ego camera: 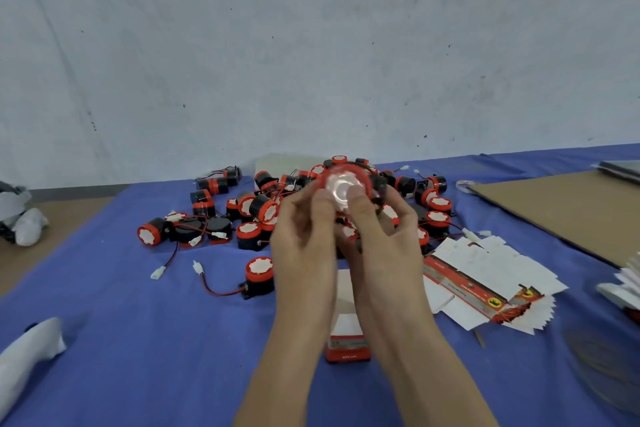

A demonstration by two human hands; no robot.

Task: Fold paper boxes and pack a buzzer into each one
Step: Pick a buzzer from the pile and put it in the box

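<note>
A blue-clothed table carries a heap of buzzers, with flat box blanks to the heap's right. Just in front of the heap, a person's left hand and right hand both pinch one raised buzzer above a folded box. Its red-rimmed face points at the camera, drum axis running away. Likely light, rigid plastic: grip the drum's sides.

Location: small-parts packing workshop.
Blue-covered table against a bare scuffed wall; bulk heap of buzzers at far centre, stacked flat box blanks and cardboard sheet at right.
</note>
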